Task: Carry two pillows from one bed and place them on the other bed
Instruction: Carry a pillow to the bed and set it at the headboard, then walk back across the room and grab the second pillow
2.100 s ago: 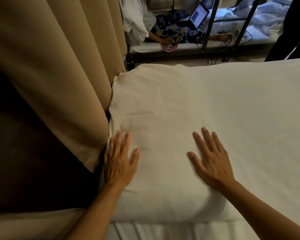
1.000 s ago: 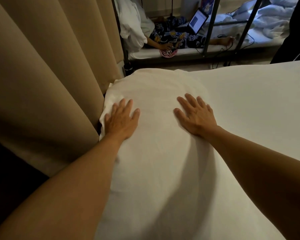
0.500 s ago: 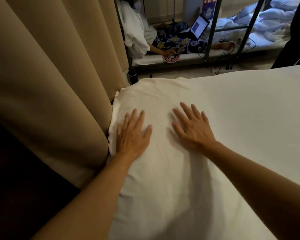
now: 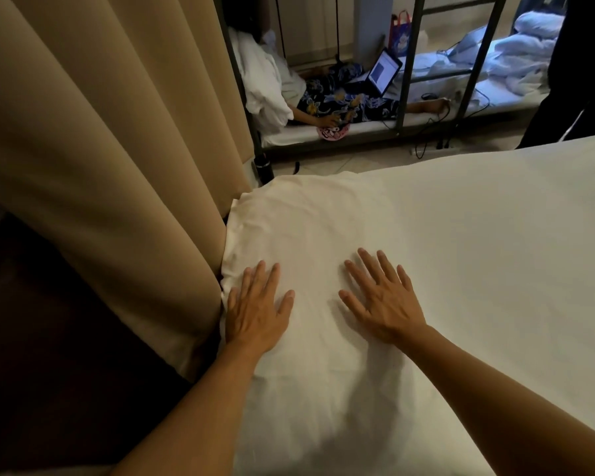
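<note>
Both hands (image 4: 258,314) have slid back (nearer) across the pillow (image 4: 310,235).

Left hand (image 4: 255,314): palm down, flat, fingers spread and pointing forward, thumb out to the right | Right hand (image 4: 383,298): palm down, flat, fingers splayed, angled slightly left | Forearms: bare, extended forward, converging toward the hands | Grasp: none, both empty.

This is a shared dormitory or hostel sleeping room. A white-sheeted bed (image 4: 495,252) in front is screened by a long beige curtain (image 4: 117,149), and across a strip of tiled floor (image 4: 340,163) stands a metal-framed bunk bed (image 4: 404,63). On its lower mattress a person in flowered clothing (image 4: 340,101) lies beside an open laptop (image 4: 383,72), with rumpled bedding (image 4: 522,53) further along.
</note>
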{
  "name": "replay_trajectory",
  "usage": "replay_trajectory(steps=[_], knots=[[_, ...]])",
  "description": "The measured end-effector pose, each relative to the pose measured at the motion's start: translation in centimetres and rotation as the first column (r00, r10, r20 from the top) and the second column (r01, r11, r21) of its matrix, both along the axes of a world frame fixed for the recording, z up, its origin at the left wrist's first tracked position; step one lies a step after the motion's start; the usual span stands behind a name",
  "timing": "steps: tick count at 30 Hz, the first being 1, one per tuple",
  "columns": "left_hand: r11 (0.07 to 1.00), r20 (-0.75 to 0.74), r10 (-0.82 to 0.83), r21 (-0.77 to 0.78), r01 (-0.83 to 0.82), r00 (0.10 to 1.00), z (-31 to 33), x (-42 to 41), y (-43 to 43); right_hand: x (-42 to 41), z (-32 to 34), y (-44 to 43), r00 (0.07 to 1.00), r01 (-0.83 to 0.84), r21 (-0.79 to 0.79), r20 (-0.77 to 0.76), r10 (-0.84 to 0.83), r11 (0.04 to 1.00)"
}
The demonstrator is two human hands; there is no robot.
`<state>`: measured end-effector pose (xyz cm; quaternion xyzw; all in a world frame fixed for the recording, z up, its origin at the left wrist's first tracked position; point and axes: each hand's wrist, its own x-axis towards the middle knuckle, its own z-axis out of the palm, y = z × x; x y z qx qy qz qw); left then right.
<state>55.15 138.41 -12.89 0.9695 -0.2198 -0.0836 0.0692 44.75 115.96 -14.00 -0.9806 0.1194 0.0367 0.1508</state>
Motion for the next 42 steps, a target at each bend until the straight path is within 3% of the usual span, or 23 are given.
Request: replay_trajectory(steps=[10, 16, 26, 31, 42], knots=[[0.996, -0.106, -0.006, 0.090, 0.016, 0.994, 14.7, -4.8, 0.6, -2.8, 15.0, 1.7, 0.995, -0.101, -0.006, -0.024, 0.101, 0.995], [0.995, -0.233, 0.044, 0.094, -0.022, 0.971, 28.3, -12.9, 6.3, -9.7, 28.4, 6.3, 0.995, -0.049, 0.033, -0.080, 0.052, 0.998], [0.997, 0.073, -0.015, -0.072, 0.020, 0.997, 50.6, -32.9, 17.1, -32.1, 51.7, 18.6, 0.992, -0.081, -0.067, 0.088, 0.087, 0.994], [0.995, 0.151, -0.092, -0.035, 0.099, 0.984, 56.4, -43.3, 19.3, -43.6, 56.2, 22.5, 0.974, 0.005, -0.097, 0.226, 0.017, 0.995], [0.929, 0.178, -0.364, 0.002, 0.369, 0.914, 58.6, -59.6, 15.7, -65.7, 59.0, 22.3, 0.960, 0.216, -0.121, 0.210, -0.187, 0.969]])
